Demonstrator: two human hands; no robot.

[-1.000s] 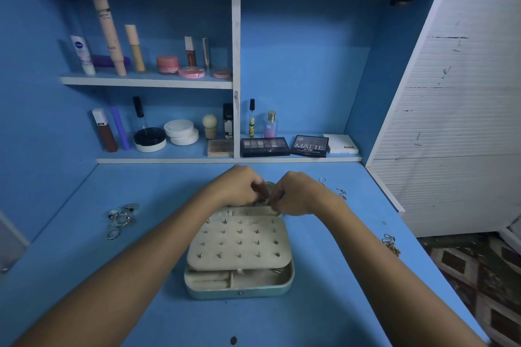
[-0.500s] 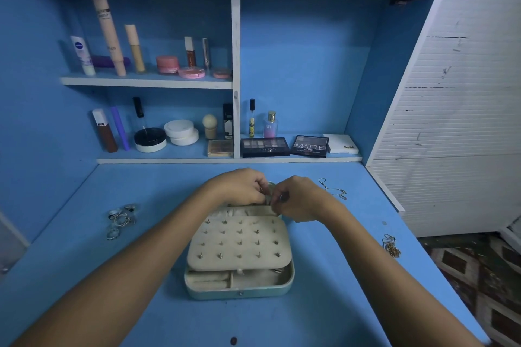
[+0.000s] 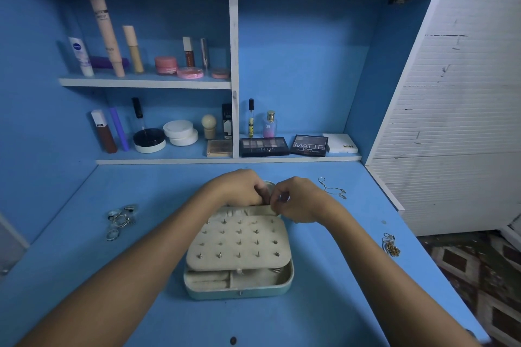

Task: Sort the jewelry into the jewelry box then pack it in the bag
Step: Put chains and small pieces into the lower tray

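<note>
Jewelry box (image 3: 239,276) lies open mid-table (image 3: 324,304), its studded earring panel (image 3: 238,242) propped over the compartments; left hand (image 3: 239,187) and right hand (image 3: 298,198) meet at its far edge, fingers curled, probably fastening a small piece; what they pinch is hidden; rings (image 3: 119,220) wait left.

Single head-mounted wide-angle view, looking forward and down from above the near edge of the desk (image 3: 84,276). Faces the shelves (image 3: 146,82) at 12 o'clock, with straight edges bowed toward the frame borders. Close range: both forearms enter from 5 and 7 o'clock and meet near centre at the far rim of the jewelry box (image 3: 239,289). White slatted panel (image 3: 462,110) at 2 o'clock, patterned floor (image 3: 493,276) at 4 o'clock. No second view for overlap.
</note>
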